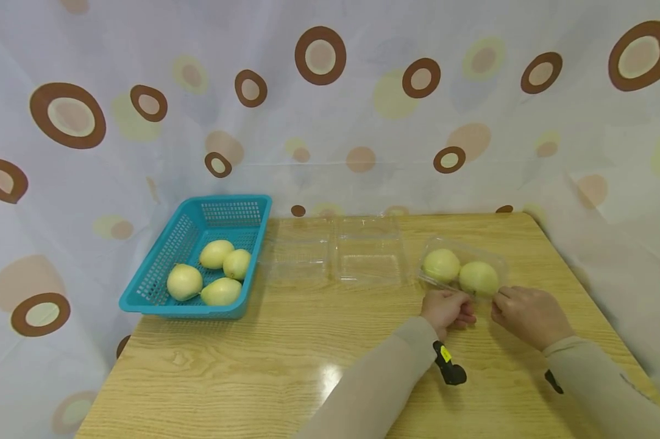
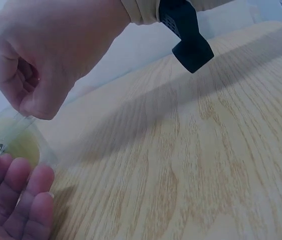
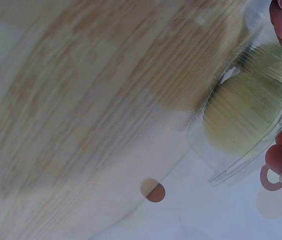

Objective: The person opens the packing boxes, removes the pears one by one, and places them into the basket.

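Observation:
A clear plastic clamshell box (image 1: 461, 247) lies at the right of the table, its lid over two pale yellow pears, a left pear (image 1: 441, 266) and a right pear (image 1: 478, 278). At the box's front edge, my left hand (image 1: 446, 310) holds the rim near the middle; its other fingers are loosely curled in the left wrist view. My right hand (image 1: 531, 316) pinches the rim by the front right corner, fingers curled. Close up in the right wrist view, one pear (image 3: 246, 112) shows through the ribbed plastic. The exact thumb contact of the left hand is partly hidden.
A blue plastic basket (image 1: 189, 310) with several pears (image 1: 184, 282) stands at the left. Two open clear plastic boxes, a left one (image 1: 299, 251) and a right one (image 1: 370, 268), lie along the back of the wooden table (image 1: 242, 372). A patterned curtain (image 1: 362, 122) hangs behind.

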The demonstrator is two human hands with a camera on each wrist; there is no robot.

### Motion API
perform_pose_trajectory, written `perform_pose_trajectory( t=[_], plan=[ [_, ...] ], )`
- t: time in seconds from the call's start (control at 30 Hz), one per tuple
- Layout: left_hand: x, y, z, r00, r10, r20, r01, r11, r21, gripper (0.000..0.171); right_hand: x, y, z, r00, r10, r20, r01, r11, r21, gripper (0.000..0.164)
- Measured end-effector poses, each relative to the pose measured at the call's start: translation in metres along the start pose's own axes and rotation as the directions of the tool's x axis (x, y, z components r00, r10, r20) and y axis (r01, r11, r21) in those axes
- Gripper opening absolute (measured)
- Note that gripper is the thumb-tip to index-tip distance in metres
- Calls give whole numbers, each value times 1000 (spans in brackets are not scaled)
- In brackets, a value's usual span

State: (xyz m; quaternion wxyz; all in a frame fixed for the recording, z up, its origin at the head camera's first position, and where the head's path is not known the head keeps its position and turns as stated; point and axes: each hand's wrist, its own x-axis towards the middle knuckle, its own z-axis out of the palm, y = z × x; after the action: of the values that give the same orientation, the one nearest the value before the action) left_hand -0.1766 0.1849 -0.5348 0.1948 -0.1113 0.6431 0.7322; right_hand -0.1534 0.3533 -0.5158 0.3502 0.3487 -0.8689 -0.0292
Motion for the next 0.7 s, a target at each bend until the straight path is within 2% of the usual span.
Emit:
perform_pose_trajectory(
  t=[0.3,0.7],
  plan=[
    [-4,3,3,1000,-19,0,19,1000,0,14,-2,1,0,1000,-10,-16,10,1000,3,46],
    [-1,3,2,1000,-29,9,29,1000,1,14,-2,-3,1,999,32,-41,-31,999,8,43]
  ],
)
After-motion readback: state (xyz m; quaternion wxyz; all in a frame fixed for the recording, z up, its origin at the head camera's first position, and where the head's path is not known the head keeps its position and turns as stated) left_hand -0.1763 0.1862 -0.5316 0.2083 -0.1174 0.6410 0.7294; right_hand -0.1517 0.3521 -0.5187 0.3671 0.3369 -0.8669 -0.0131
